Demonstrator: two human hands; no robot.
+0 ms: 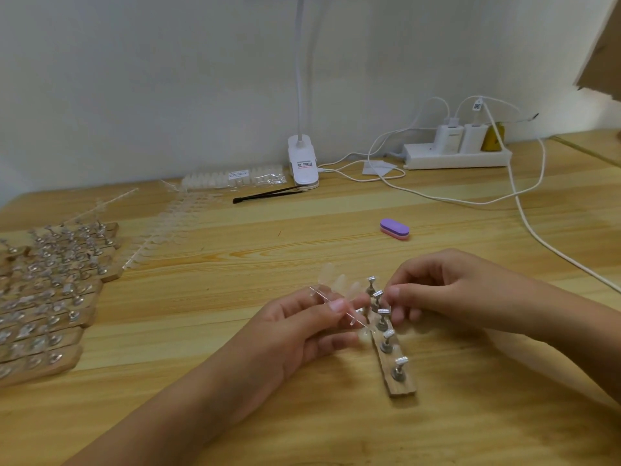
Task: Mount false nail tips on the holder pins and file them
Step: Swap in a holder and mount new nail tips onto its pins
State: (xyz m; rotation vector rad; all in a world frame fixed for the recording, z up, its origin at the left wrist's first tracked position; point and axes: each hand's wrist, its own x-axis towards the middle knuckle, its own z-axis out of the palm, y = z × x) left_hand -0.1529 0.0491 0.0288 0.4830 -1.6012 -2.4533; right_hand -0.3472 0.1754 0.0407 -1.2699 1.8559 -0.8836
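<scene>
A small wooden holder strip [401, 386] with several metal pins [399, 367] lies on the table in front of me. My left hand [302, 331] pinches a clear sprue of false nail tips [336, 285] between thumb and fingers, just left of the pins. My right hand [447, 287] has its fingers curled at the second pin from the far end [377, 299], pinching something small there; what it pinches is too small to make out. A purple and pink buffer block [395, 229] lies beyond my hands.
Many more wooden holders with pins [50, 290] are stacked at the left. Strips of nail tips [161, 230] and a bag of tips [235, 178] lie behind them. Black tweezers [265, 195], a clip lamp [302, 163], a power strip [457, 156] and cables [524, 210] sit at the back.
</scene>
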